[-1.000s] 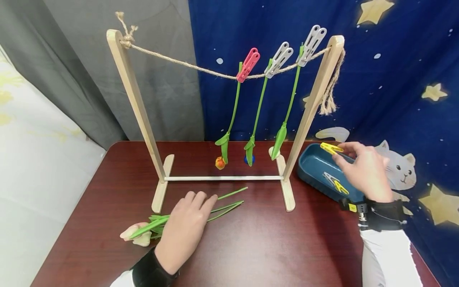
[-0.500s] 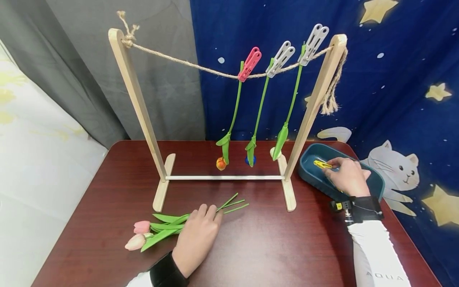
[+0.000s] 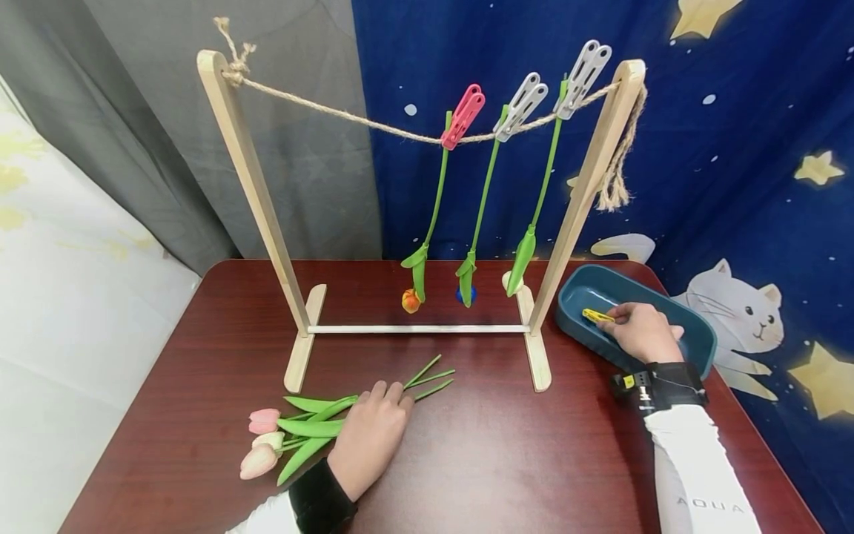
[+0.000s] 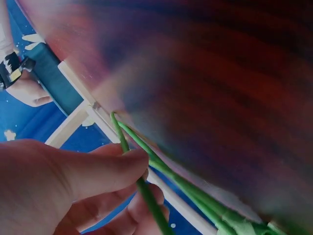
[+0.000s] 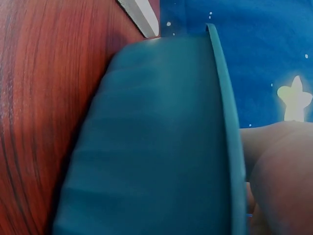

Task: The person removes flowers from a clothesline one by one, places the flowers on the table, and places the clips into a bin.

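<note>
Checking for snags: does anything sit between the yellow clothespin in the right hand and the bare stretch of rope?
The right post of the wooden rack stands between the yellow clothespin, pinched by the right hand over the blue tray, and the rope.

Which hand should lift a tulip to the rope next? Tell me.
Left, probably: the left hand already pinches a tulip stem, while the right hand holds a yellow clothespin in the blue tray.
</note>
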A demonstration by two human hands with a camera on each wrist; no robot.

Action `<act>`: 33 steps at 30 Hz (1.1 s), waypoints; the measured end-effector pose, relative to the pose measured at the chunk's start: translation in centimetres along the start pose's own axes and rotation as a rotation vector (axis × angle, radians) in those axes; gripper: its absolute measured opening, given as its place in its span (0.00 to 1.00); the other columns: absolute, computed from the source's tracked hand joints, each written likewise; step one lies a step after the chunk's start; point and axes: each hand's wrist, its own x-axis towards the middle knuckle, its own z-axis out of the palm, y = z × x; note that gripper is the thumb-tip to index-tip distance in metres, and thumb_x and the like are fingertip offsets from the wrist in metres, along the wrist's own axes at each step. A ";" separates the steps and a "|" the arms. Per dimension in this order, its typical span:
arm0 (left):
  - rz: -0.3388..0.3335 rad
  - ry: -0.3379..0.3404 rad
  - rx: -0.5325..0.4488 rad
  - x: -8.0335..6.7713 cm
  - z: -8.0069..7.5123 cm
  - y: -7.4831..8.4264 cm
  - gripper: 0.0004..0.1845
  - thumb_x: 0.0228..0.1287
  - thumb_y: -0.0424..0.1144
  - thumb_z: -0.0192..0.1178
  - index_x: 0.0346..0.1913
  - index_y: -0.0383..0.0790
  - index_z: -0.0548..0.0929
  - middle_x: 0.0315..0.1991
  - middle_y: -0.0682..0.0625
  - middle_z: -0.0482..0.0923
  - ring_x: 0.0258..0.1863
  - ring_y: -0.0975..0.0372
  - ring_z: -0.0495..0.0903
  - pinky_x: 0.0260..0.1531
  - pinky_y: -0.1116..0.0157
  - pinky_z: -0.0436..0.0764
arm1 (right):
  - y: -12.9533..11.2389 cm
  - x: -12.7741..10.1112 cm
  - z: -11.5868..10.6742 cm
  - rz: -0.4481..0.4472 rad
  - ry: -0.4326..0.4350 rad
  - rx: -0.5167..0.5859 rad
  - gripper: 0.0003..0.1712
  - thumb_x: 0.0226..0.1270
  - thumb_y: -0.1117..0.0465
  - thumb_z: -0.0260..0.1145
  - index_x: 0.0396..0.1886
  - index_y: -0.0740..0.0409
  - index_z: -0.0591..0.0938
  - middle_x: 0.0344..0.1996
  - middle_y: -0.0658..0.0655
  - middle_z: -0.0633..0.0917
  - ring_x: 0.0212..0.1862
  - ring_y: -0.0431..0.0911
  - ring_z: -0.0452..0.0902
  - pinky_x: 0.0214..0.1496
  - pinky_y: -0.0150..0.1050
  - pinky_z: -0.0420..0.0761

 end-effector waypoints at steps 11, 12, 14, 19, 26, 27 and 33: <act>-0.014 -0.022 -0.058 0.0 0.1 -0.4 0.06 0.62 0.31 0.69 0.42 0.40 0.88 0.33 0.47 0.78 0.32 0.54 0.78 0.25 0.59 0.80 | 0.5 0.5 0.2 0.005 -0.074 0.012 0.21 0.73 0.55 0.71 0.53 0.69 0.86 0.41 0.66 0.90 0.52 0.69 0.78 0.51 0.79 0.53; -0.016 -0.031 -0.058 0.0 0.1 -0.4 0.07 0.62 0.31 0.70 0.42 0.40 0.89 0.34 0.47 0.78 0.32 0.54 0.78 0.25 0.59 0.80 | 0.4 0.5 0.2 0.004 -0.077 0.014 0.20 0.73 0.56 0.70 0.53 0.69 0.86 0.41 0.66 0.91 0.53 0.70 0.78 0.51 0.79 0.53; -0.019 -0.043 -0.054 0.0 0.1 -0.4 0.07 0.62 0.31 0.70 0.43 0.40 0.89 0.34 0.47 0.79 0.32 0.54 0.79 0.25 0.59 0.81 | 0.3 0.4 0.1 0.005 -0.079 0.016 0.20 0.74 0.56 0.70 0.54 0.69 0.85 0.42 0.66 0.91 0.54 0.70 0.77 0.51 0.79 0.53; -0.030 -0.044 -0.072 0.0 -0.5 -0.6 0.07 0.62 0.31 0.71 0.42 0.41 0.89 0.34 0.47 0.78 0.32 0.55 0.79 0.26 0.59 0.82 | -0.2 0.0 0.0 0.001 -0.054 0.014 0.24 0.73 0.54 0.71 0.55 0.70 0.85 0.43 0.68 0.90 0.53 0.69 0.78 0.51 0.78 0.54; -0.052 -0.031 -0.124 0.6 -2.5 -1.2 0.10 0.61 0.29 0.73 0.45 0.42 0.90 0.34 0.49 0.77 0.33 0.55 0.77 0.28 0.60 0.82 | -1.8 -1.1 -1.7 -0.038 -0.007 -0.007 0.31 0.74 0.49 0.72 0.60 0.72 0.82 0.47 0.72 0.88 0.54 0.69 0.78 0.47 0.69 0.60; -0.058 -0.025 -0.137 0.7 -2.7 -1.3 0.12 0.61 0.29 0.74 0.46 0.41 0.90 0.35 0.49 0.77 0.34 0.56 0.77 0.29 0.60 0.82 | -2.2 -1.3 -2.0 -0.050 0.000 -0.009 0.31 0.75 0.48 0.71 0.60 0.72 0.81 0.48 0.73 0.87 0.54 0.70 0.77 0.48 0.69 0.62; -0.115 0.057 -0.253 1.9 -4.4 -2.4 0.23 0.59 0.22 0.73 0.57 0.41 0.88 0.41 0.49 0.80 0.39 0.55 0.80 0.31 0.60 0.85 | -5.1 -2.8 -4.6 -0.131 0.088 0.002 0.29 0.75 0.49 0.71 0.60 0.71 0.81 0.48 0.74 0.86 0.47 0.66 0.82 0.44 0.59 0.80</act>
